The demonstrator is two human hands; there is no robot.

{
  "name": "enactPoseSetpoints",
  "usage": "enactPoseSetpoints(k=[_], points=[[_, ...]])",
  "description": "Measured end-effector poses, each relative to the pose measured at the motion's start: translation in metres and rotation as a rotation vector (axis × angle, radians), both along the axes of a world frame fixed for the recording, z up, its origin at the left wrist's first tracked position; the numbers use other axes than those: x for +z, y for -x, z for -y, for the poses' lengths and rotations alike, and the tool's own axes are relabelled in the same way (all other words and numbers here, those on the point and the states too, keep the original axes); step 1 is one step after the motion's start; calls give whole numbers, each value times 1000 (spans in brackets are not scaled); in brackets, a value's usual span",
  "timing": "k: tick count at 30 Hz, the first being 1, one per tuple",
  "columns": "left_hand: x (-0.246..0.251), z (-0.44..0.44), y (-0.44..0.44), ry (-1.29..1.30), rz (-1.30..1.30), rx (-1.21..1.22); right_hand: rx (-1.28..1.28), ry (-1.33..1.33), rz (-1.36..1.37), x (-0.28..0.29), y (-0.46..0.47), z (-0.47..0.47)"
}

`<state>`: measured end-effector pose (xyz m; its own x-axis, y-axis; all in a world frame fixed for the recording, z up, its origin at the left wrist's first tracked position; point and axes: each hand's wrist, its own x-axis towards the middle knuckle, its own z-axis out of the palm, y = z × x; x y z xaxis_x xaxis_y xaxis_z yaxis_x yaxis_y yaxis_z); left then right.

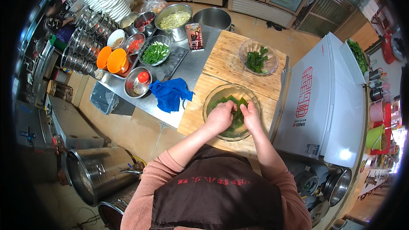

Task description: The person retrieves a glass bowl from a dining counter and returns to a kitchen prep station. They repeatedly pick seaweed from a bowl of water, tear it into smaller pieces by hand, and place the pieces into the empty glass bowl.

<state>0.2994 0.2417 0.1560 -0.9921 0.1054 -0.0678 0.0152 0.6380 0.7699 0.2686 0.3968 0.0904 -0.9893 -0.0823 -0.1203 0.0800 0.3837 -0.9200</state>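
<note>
Both of my hands are inside a clear glass bowl [207, 104] of water and dark green leafy pieces, probably kelp [230, 98]. My right hand [251, 117] pinches one flat green piece [242, 103] between thumb and fingers. Close against it, my left hand [221, 118] has its fingers curled at the edge of the same piece; its fingertips are partly hidden. Beyond this bowl stands a second clear bowl [273, 61], holding several green strips [256, 60]. Both bowls rest on wooden cutting boards [218, 58].
Left of the boards, a steel table [201, 59] holds a blue cloth [171, 94], a steel bowl with a tomato [143, 77], chopped greens [155, 52], orange bowls [117, 60] and a propped phone [194, 37]. A white chest freezer [314, 102] stands right. Large steel pots [105, 166] sit lower left.
</note>
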Motion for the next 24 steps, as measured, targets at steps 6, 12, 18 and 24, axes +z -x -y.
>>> enactPoseSetpoints(k=[6, 12, 18, 24], points=[[0, 5, 2, 45, -207, -80, 37, 351, 114, -17, -1, -5], [4, 4, 3, 69, -162, -94, -83, 424, -2, -4, -10, 2], [3, 5, 2, -190, -537, -142, 101, 816, 477, 22, -2, -8], [-16, 4, 5, -297, -308, 263, 161, 667, 227, 27, -12, -7]])
